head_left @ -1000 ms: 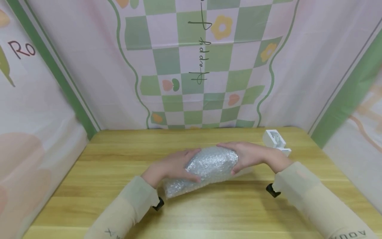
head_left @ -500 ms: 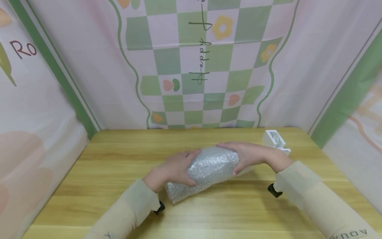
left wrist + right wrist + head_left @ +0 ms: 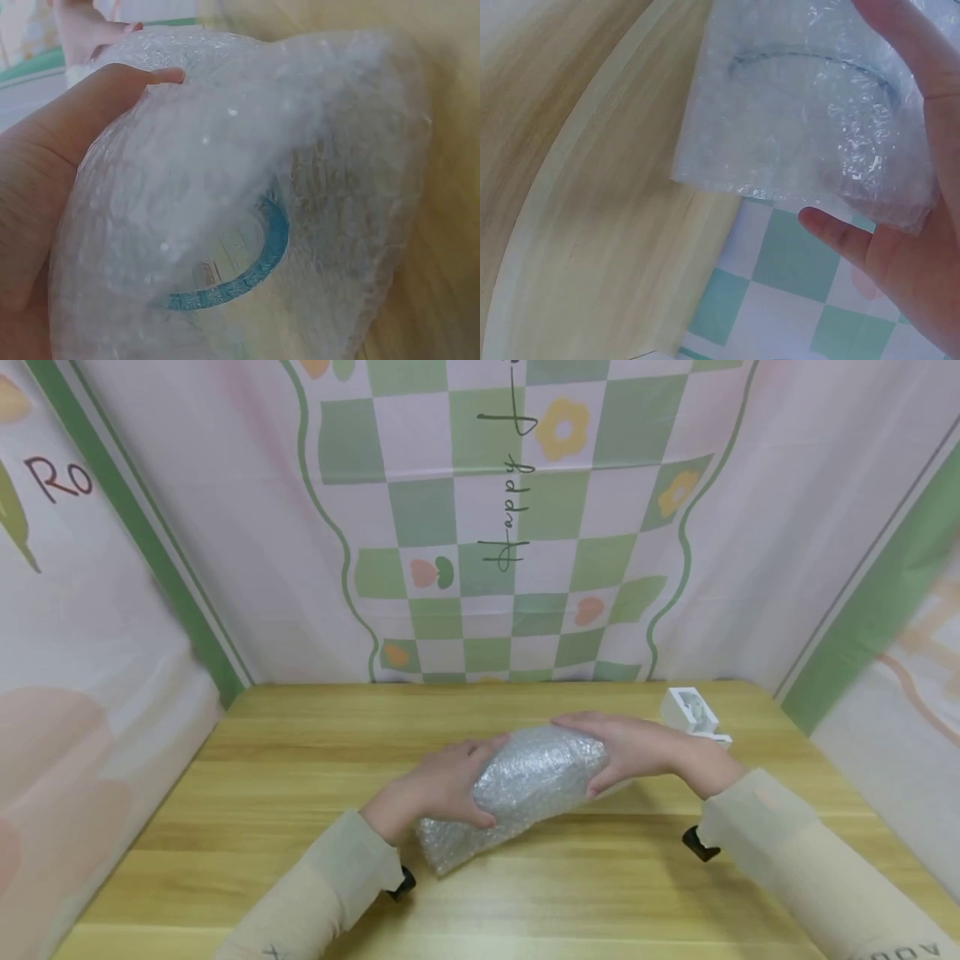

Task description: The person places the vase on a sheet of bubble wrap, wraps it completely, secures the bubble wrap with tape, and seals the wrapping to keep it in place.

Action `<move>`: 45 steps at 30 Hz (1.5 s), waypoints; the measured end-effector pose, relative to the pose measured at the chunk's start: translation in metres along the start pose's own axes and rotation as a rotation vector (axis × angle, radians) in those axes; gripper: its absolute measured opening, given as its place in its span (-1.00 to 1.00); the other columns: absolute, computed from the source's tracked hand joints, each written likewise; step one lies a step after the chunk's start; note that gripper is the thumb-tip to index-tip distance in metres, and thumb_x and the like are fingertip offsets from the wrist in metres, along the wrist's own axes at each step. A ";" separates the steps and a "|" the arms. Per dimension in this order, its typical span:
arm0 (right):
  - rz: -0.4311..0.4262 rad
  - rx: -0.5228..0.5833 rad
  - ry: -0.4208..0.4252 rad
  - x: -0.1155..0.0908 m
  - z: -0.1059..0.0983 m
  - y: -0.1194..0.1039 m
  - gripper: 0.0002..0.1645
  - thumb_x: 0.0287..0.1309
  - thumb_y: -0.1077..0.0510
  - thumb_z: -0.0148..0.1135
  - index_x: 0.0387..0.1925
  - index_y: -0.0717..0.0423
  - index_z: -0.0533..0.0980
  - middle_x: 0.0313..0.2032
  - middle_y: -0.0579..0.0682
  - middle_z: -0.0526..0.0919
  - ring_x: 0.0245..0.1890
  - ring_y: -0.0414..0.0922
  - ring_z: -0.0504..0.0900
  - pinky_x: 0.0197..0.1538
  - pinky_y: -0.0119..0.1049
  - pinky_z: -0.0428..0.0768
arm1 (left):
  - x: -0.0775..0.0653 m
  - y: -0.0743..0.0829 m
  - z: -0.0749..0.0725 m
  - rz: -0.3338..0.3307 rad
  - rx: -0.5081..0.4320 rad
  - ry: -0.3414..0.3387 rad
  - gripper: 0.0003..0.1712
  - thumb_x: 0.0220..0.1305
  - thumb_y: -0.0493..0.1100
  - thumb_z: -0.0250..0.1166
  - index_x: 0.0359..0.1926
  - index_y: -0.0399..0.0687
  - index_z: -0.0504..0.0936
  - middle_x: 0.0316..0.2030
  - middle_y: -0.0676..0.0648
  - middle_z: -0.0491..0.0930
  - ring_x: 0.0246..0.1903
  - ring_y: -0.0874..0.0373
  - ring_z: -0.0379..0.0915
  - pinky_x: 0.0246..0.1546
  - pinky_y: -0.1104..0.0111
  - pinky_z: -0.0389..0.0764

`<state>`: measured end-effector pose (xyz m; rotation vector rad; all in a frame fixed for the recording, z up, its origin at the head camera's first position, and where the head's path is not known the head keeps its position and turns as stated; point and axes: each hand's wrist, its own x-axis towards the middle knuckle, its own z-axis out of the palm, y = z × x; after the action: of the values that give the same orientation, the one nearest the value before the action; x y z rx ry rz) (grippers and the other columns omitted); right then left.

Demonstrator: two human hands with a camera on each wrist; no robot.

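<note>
A bundle of clear bubble wrap (image 3: 536, 772) lies on the wooden table between both hands. Inside its open end, the left wrist view shows a round blue-green rim (image 3: 274, 232) of a clear object, whose kind I cannot tell. My left hand (image 3: 442, 785) grips the bundle's left part, thumb on the near side and fingers over the far side. The right hand (image 3: 637, 750) holds the other end, with thumb and fingers spread round it. In the right wrist view a dark curved rim line (image 3: 810, 54) shows faintly through the wrap (image 3: 795, 135).
Behind the right hand, at the table's back right, stands a white tape dispenser-like block (image 3: 690, 710). The wooden table (image 3: 315, 718) ends at a printed curtain (image 3: 480, 527), and more cloth hangs on both sides.
The near left corner of the wrap has swung slightly toward me and to the right. My left hand turned a little with it, and the right hand shifted slightly rightward.
</note>
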<state>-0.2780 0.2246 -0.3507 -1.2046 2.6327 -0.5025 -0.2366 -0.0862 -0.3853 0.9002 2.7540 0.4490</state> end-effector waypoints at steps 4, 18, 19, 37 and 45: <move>-0.013 -0.002 0.034 -0.002 0.001 0.002 0.27 -0.11 -0.23 0.62 0.50 0.24 0.24 0.41 0.35 0.33 0.37 0.37 0.32 0.33 0.34 0.34 | 0.000 0.001 0.000 -0.010 -0.010 -0.001 0.39 0.03 0.16 0.59 0.66 0.11 -0.14 0.48 -0.27 0.23 0.39 -0.20 0.27 0.29 -0.13 0.43; 0.048 -0.009 0.108 -0.019 -0.011 0.005 0.15 0.02 -0.32 0.51 0.49 0.18 0.31 0.44 0.27 0.32 0.41 0.32 0.29 0.34 0.32 0.34 | -0.001 -0.003 -0.001 -0.017 -0.086 -0.017 0.38 0.07 0.09 0.59 0.67 0.15 -0.18 0.52 -0.24 0.15 0.42 -0.18 0.21 0.33 -0.07 0.40; 0.053 -0.007 0.110 -0.021 -0.012 0.004 0.15 0.03 -0.32 0.50 0.49 0.18 0.31 0.44 0.28 0.32 0.41 0.33 0.29 0.34 0.32 0.33 | -0.001 -0.003 -0.001 -0.016 -0.086 -0.017 0.38 0.06 0.10 0.59 0.67 0.15 -0.18 0.52 -0.24 0.15 0.42 -0.18 0.22 0.33 -0.07 0.40; 0.319 0.047 0.260 -0.073 -0.040 0.028 -0.40 0.46 -0.04 0.21 0.34 0.26 0.48 0.21 0.27 0.60 0.18 0.28 0.55 0.15 0.29 0.53 | -0.003 -0.001 -0.002 -0.020 -0.130 -0.035 0.39 0.08 0.05 0.59 0.67 0.16 -0.21 0.53 -0.27 0.12 0.44 -0.19 0.18 0.33 -0.10 0.39; 0.437 -0.020 0.402 -0.092 -0.036 0.062 -0.55 0.45 0.06 0.22 0.14 0.35 0.60 -0.12 0.27 0.71 -0.11 0.21 0.66 -0.07 0.17 0.63 | -0.004 -0.001 0.000 -0.026 -0.152 -0.045 0.39 0.09 0.05 0.58 0.67 0.16 -0.24 0.54 -0.28 0.07 0.46 -0.21 0.11 0.37 -0.12 0.32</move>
<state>-0.2724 0.3403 -0.3375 -0.5354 3.1156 -0.6887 -0.2338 -0.0896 -0.3850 0.8266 2.6454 0.6161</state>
